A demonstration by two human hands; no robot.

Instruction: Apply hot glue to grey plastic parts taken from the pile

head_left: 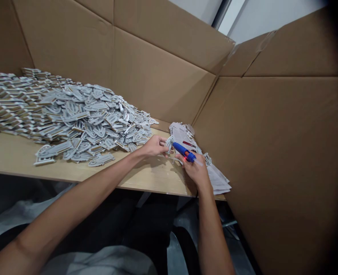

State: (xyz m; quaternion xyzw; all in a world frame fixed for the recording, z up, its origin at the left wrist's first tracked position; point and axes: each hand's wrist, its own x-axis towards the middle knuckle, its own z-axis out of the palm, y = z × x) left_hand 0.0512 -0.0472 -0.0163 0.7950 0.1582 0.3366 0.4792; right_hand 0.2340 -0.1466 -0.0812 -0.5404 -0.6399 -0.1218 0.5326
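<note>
My right hand is wrapped round a blue hot glue gun with an orange part and a small red light. A pale glue stick sticks out of its back end. Between the fingers of my left hand is a small grey and white looped plastic piece. The gun's nozzle end is close to this piece; whether they touch I cannot tell. To the left lies a large heap of similar grey pieces, some with brown edges.
Neatly stacked pieces fill the far left of the wooden table. Papers lie at the right, with a red pen and a few loose pieces on them. Tall cardboard walls enclose the back and right.
</note>
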